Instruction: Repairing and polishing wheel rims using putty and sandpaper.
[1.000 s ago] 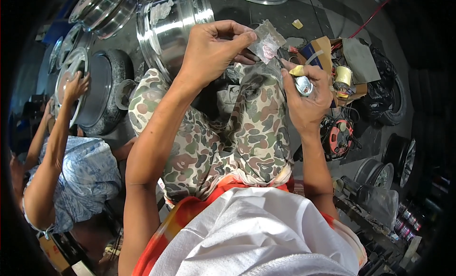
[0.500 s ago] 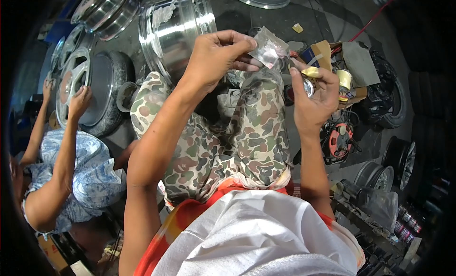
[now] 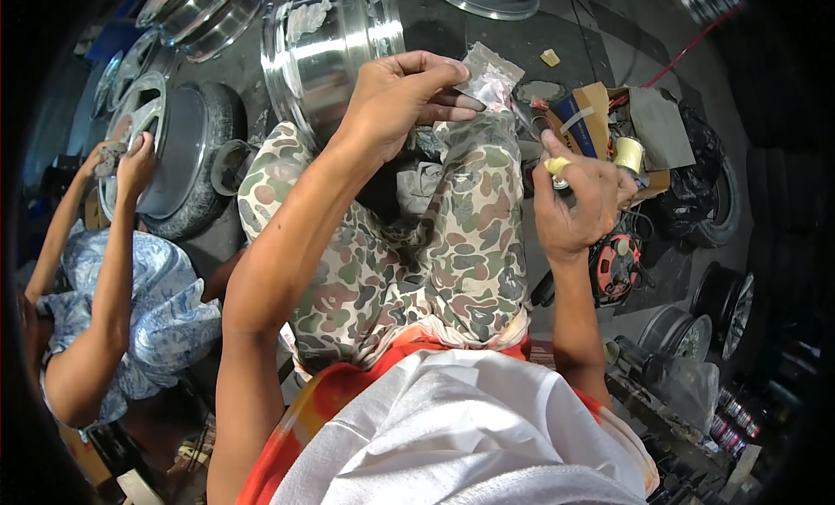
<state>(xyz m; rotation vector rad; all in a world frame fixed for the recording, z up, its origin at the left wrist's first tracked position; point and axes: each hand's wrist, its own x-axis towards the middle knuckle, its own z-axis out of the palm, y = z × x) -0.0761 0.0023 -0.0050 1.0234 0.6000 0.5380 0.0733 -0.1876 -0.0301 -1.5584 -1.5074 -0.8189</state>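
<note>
My left hand (image 3: 404,96) pinches a clear plastic piece (image 3: 491,74), like a small bag, smeared with pinkish-white paste. A thin dark edge shows beside its fingertips. My right hand (image 3: 581,196) is closed on a thin grey blade (image 3: 525,120), like a putty knife, which points toward the plastic. Something small and yellow (image 3: 557,165) shows at the right fingers; I cannot tell whether it is worn or held. Both hands are above my camouflage-clad knees (image 3: 474,200). Just past the left hand stands a shiny wheel rim (image 3: 335,57).
At left, another person's hands (image 3: 130,161) work at a spoked wheel (image 3: 143,113) beside a tyre (image 3: 217,127). On the right are an open cardboard box (image 3: 590,113) with a yellowish can (image 3: 628,153), a black bag (image 3: 691,161) and a red cable reel (image 3: 619,266). More rims stand at lower right.
My right hand has moved down and curled in more, and the blade now shows clear of the plastic. The left hand keeps its hold. The other person's hands have shifted on the wheel.
</note>
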